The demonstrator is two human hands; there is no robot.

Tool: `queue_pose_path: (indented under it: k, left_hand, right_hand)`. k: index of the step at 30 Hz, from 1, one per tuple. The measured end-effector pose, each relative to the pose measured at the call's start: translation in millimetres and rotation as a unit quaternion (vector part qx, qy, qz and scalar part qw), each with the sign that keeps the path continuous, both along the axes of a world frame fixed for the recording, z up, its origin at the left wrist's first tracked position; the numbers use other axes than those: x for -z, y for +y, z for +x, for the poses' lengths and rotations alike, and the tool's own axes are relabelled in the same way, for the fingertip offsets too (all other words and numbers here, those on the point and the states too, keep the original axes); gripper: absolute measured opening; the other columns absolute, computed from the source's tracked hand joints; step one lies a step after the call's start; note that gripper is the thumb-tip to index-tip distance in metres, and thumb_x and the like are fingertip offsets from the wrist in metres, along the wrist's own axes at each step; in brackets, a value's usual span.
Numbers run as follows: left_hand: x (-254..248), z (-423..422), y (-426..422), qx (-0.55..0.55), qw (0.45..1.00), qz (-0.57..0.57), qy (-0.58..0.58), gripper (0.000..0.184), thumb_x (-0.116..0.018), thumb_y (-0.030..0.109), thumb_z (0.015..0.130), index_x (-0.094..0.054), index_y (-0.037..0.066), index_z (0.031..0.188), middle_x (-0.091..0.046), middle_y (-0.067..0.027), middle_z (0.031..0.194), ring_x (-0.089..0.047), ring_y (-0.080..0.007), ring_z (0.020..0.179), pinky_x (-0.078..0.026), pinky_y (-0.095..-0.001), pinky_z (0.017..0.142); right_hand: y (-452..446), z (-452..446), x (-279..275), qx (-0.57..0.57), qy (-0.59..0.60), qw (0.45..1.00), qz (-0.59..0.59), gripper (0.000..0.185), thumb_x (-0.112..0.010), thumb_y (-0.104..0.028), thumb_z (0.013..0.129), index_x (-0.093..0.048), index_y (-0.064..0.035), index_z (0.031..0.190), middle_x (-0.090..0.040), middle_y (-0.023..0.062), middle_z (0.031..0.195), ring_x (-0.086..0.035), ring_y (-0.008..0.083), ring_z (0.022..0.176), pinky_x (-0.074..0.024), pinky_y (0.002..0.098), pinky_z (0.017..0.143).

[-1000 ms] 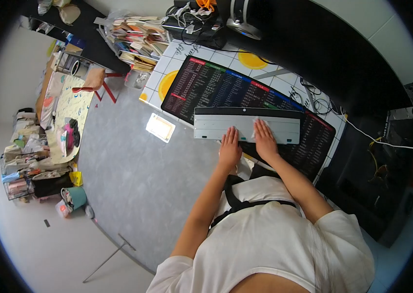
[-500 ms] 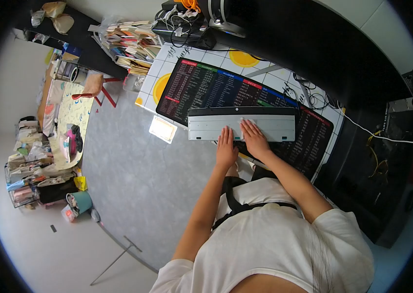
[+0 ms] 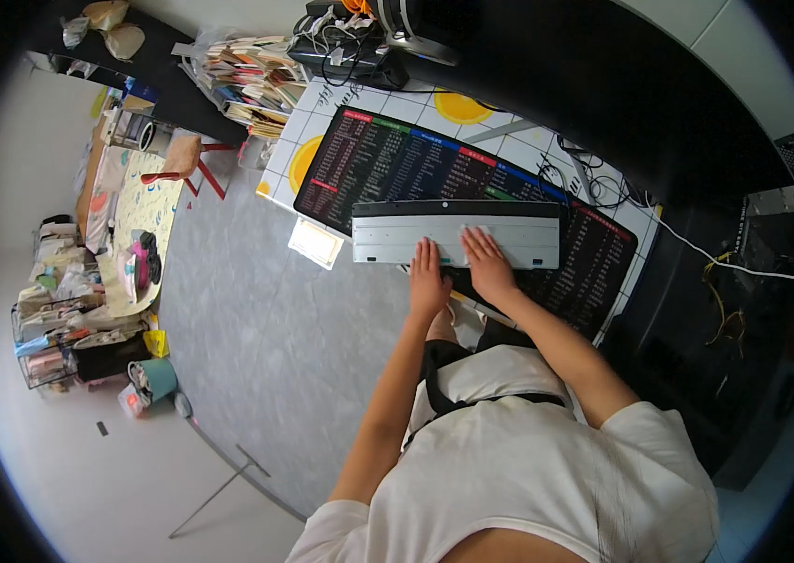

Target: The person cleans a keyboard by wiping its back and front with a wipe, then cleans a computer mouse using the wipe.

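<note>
Left fingers [image 3: 426, 255] and right fingers [image 3: 484, 250] rest outstretched on a silvery oblong panel [image 3: 443, 226]

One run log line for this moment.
long silver-and-black rectangular panel: over black printed desk mat | left hand: fingers flat on it | right hand: fingers flat on it

Long silver-grey panel [image 3: 445, 223] with black edge: one. Bare left grip [image 3: 428, 281], bare right grip [image 3: 489, 267]: two in all. Black rectangular desk mat [image 3: 397, 169] with printed columns: one. White grid-patterned worktop [image 3: 308, 120]: one. Wide black screen [image 3: 622, 103]: one. Tan-topped red-legged stool [image 3: 184, 156]: one. Round teal bucket [image 3: 160, 377]: one. Thin grey T-headed pole [image 3: 213, 497]: one. Piled cream papers [image 3: 247, 73]: too many to count.
</note>
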State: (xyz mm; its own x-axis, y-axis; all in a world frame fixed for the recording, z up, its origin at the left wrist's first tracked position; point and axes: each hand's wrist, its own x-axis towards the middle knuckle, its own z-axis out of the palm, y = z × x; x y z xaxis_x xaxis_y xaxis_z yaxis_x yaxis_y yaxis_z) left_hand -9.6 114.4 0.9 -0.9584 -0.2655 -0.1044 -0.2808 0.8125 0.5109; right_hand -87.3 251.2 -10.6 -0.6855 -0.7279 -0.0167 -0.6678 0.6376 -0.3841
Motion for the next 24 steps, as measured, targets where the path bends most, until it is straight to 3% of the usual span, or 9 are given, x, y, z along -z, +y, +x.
queue_pose_path:
  k: [3,5,8,12,16,18,19,22,24]
  left_hand:
    - [2.8,-1.4,-7.2,0.004,1.0,0.023,-0.013,0.077,-0.057,0.006,0.067,-0.021,0.003,0.135,-0.016,-0.0172,0.141,-0.014,-0.0339,0.131,-0.019,-0.0446,0.104]
    - [4.9,-0.5,-9.5,0.015,0.999,0.042,0.004,0.077,-0.058,0.007,0.068,-0.021,0.003,0.135,-0.016,-0.0173,0.141,-0.014,-0.0341,0.131,-0.019,-0.0446,0.104]
    - [3.7,0.9,-10.3,0.02,0.999,0.033,0.001,0.077,-0.059,0.008,0.068,-0.02,0.004,0.135,-0.016,-0.0172,0.141,-0.014,-0.0343,0.13,-0.019,-0.0444,0.104]
    - [5.7,3.6,-7.0,0.021,0.999,0.029,0.005,0.079,-0.06,0.008,0.069,-0.019,0.005,0.136,-0.016,-0.0171,0.141,-0.014,-0.0344,0.13,-0.019,-0.0443,0.104]
    - [3.3,3.1,-12.1,0.015,1.0,0.005,-0.005,0.082,-0.062,0.011,0.067,-0.018,0.005,0.136,-0.014,-0.0172,0.142,-0.012,-0.0352,0.131,-0.018,-0.0467,0.103]
    - [11.1,1.3,-4.6,0.012,1.0,0.002,-0.002,0.079,-0.058,0.011,0.068,-0.019,0.003,0.135,-0.015,-0.0179,0.141,-0.013,-0.0343,0.131,-0.018,-0.0465,0.104]
    - [9.7,0.8,-4.3,0.012,1.0,0.001,-0.005,0.078,-0.058,0.012,0.068,-0.019,0.004,0.135,-0.016,-0.0174,0.141,-0.013,-0.0341,0.131,-0.018,-0.0466,0.104]
    - [4.7,1.9,-5.2,0.013,1.0,0.014,-0.009,0.078,-0.058,0.012,0.068,-0.019,0.004,0.135,-0.016,-0.0165,0.142,-0.013,-0.0341,0.131,-0.018,-0.0468,0.103]
    - [4.1,2.7,-3.6,0.013,1.0,0.019,-0.01,0.079,-0.058,0.012,0.068,-0.018,0.004,0.136,-0.016,-0.0157,0.142,-0.013,-0.0338,0.131,-0.017,-0.0467,0.104]
  right_hand:
    - [1.0,-0.3,-4.5,0.002,-0.004,1.0,-0.014,0.047,-0.036,-0.01,0.086,-0.029,-0.0049,0.133,-0.026,0.0064,0.14,-0.021,0.0209,0.13,-0.0151,0.0347,0.107]
    - [16.3,-4.4,-2.0,0.046,-0.017,0.998,0.036,0.048,-0.036,-0.012,0.087,-0.028,-0.0047,0.133,-0.024,0.007,0.14,-0.02,0.0208,0.13,-0.0152,0.0349,0.107]
    - [47.7,-12.4,-5.6,0.135,0.0,0.991,0.007,0.052,-0.04,-0.01,0.086,-0.023,-0.0042,0.135,-0.02,0.0089,0.142,-0.018,0.0215,0.131,-0.0144,0.0355,0.107]
    - [52.0,-13.0,-4.9,0.158,0.011,0.987,0.003,0.055,-0.042,-0.007,0.084,-0.022,-0.0043,0.135,-0.018,0.0096,0.142,-0.016,0.024,0.132,-0.0123,0.0367,0.108]
    - [14.0,-5.8,0.6,0.071,-0.011,0.997,0.03,0.052,-0.038,-0.008,0.084,-0.025,-0.0033,0.134,-0.02,0.008,0.142,-0.017,0.0239,0.131,-0.013,0.0365,0.108]
    - [-1.3,0.1,8.8,0.009,-0.035,0.999,-0.011,0.049,-0.036,-0.01,0.085,-0.028,-0.0034,0.133,-0.024,0.0075,0.141,-0.019,0.0236,0.13,-0.0136,0.036,0.107]
    - [-5.7,5.2,4.3,0.01,0.005,1.0,-0.029,0.048,-0.037,-0.012,0.086,-0.03,-0.0037,0.132,-0.026,0.0072,0.14,-0.021,0.0233,0.13,-0.0148,0.0361,0.107]
    - [1.1,4.8,1.3,0.023,-0.025,0.998,-0.057,0.047,-0.038,-0.011,0.085,-0.032,-0.0039,0.131,-0.025,0.0081,0.14,-0.021,0.024,0.13,-0.0151,0.0366,0.107]
    - [19.9,5.2,3.5,0.092,0.014,0.995,-0.037,0.048,-0.041,-0.012,0.084,-0.032,-0.0024,0.13,-0.027,0.0096,0.139,-0.024,0.0248,0.129,-0.0172,0.0366,0.106]
